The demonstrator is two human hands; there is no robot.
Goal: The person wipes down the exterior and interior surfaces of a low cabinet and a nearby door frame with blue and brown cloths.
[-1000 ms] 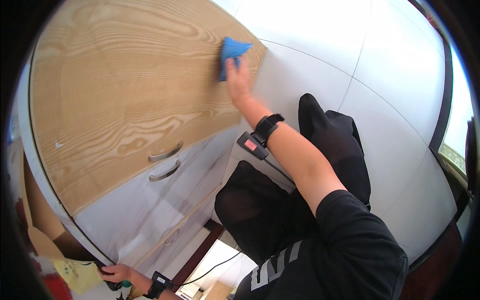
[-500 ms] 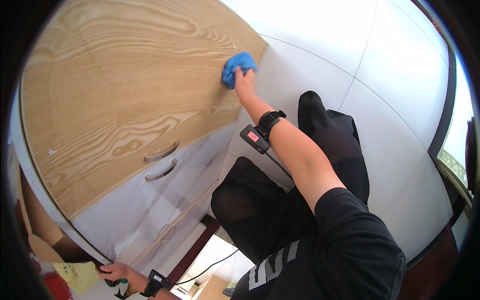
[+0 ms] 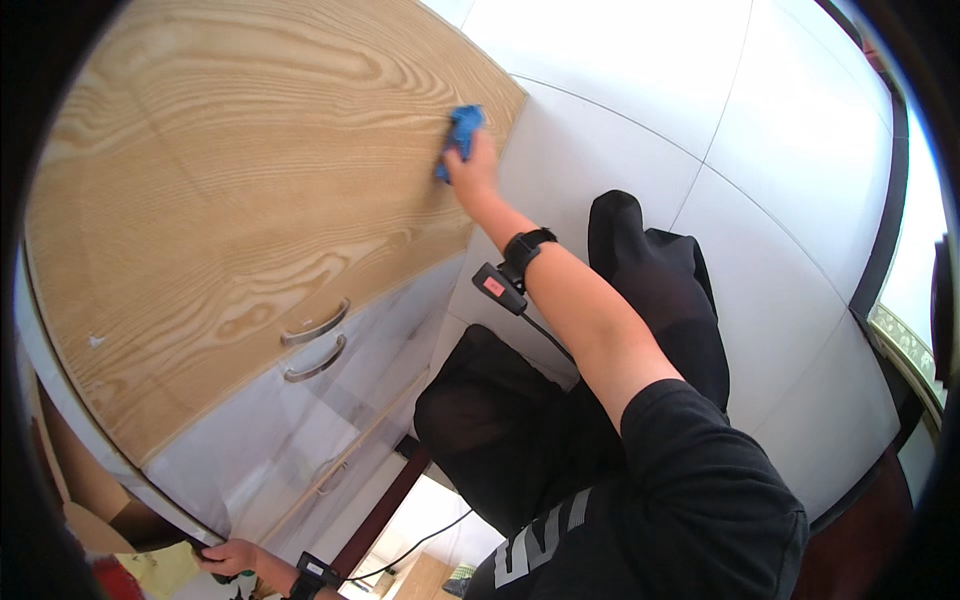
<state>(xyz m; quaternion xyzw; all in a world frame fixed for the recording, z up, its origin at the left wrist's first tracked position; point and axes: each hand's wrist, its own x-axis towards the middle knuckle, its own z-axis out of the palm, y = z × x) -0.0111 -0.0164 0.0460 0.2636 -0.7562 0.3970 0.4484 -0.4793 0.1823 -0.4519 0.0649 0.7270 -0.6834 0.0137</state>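
My right hand (image 3: pixel 474 165) is closed round a crumpled blue cloth (image 3: pixel 462 128) and presses it on the wood-grain cabinet door (image 3: pixel 240 180), near its lower corner by the floor. The fingers are partly hidden behind the cloth and slightly blurred. At the bottom left, my left hand (image 3: pixel 232 557) rests with its fingers at the edge of the cabinet's pale top (image 3: pixel 165 500). What those fingertips hold, if anything, is hard to make out. Two curved metal handles (image 3: pixel 316 322) sit side by side where the wood door meets a marble-patterned door (image 3: pixel 290 410).
White floor tiles (image 3: pixel 620 100) lie to the right of the cabinet, with my black-trousered legs (image 3: pixel 490 400) bent over them. An open cardboard box (image 3: pixel 75 480) and a yellow paper (image 3: pixel 160 572) are on the cabinet top. A dark cable (image 3: pixel 420 532) runs from my left wrist.
My right hand has moved slightly left with the cloth, which is now more bunched and narrower. The left hand stays at the edge; the whole view has shifted a little.
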